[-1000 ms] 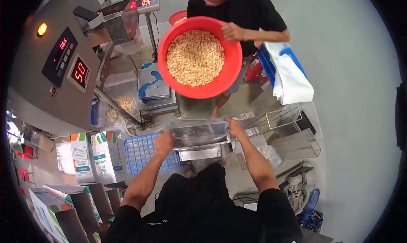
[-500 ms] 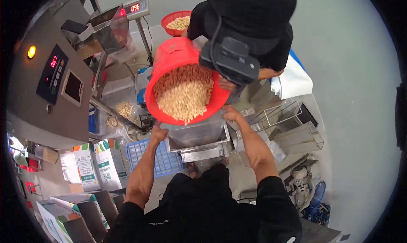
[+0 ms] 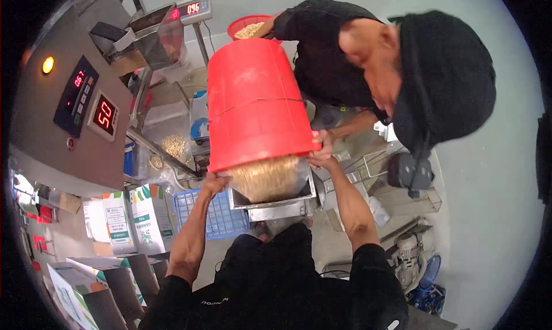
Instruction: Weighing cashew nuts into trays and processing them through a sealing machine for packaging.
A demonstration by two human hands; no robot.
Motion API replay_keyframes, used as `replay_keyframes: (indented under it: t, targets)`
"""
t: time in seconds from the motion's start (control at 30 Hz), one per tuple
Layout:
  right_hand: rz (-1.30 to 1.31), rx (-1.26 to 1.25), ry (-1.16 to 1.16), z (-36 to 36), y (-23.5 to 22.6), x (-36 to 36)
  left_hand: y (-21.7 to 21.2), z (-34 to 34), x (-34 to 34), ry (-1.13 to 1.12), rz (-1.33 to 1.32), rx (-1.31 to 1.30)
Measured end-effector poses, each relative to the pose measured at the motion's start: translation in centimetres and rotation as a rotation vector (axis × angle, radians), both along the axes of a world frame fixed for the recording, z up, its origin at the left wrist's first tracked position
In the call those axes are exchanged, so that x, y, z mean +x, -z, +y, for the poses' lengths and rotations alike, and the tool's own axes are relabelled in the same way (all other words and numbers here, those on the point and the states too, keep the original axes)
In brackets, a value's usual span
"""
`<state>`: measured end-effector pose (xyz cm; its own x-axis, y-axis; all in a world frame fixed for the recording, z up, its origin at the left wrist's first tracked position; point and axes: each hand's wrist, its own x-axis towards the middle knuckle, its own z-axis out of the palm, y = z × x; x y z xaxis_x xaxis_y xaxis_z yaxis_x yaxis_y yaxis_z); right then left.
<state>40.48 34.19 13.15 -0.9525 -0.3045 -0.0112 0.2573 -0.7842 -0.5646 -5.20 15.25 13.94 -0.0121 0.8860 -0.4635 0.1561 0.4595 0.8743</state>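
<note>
A co-worker holds a large red plastic tub [image 3: 256, 100] tipped over a metal hopper [image 3: 273, 204]. Pale nut kernels [image 3: 264, 177] pour from its mouth in a blurred stream into the hopper. My left hand [image 3: 215, 184] is closed by the tub's lower left rim and the hopper's left corner. On the opposite side, my right hand [image 3: 322, 155] is closed under the tub's right rim, right beside the co-worker's hand [image 3: 326, 139]. What my fingers grip is hidden; a clear film-like surface shows between my hands at the hopper's mouth.
A grey machine panel [image 3: 86, 151] with lit displays stands at left. A blue crate [image 3: 210, 215] lies by the hopper. White cartons [image 3: 150, 218] are at lower left. Clear bins [image 3: 411, 197] and a motor [image 3: 407, 246] sit to the right. A red basket [image 3: 244, 20] holds more kernels.
The co-worker has tipped the tub further, so its base now points up and kernels stream out. Their head has moved right. My right hand has shifted slightly right. A panel display has lit.
</note>
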Motion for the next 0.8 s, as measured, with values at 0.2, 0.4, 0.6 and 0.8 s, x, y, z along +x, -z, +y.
replay_keyframes:
  t: [0.2, 0.4, 0.6, 0.8]
  targets:
    - [-0.311, 0.220, -0.217, 0.0, -2.2, 1.2, 5.3, -0.4, -0.6, 0.053, 0.115, 0.097]
    - [-0.479, -0.399, -0.510, -3.8, -2.4, 0.7, 5.1, -2.3, 0.9, 0.026, 0.017, 0.687]
    - [-0.569, -1.311, -0.820, -8.4, -2.0, -1.0, 5.6, -5.6, -0.3, -0.070, -0.145, 0.514]
    - [-0.534, -2.270, -1.010, -14.0, -1.2, -0.1, 7.1, -6.8, -0.4, -0.087, -0.183, 0.431]
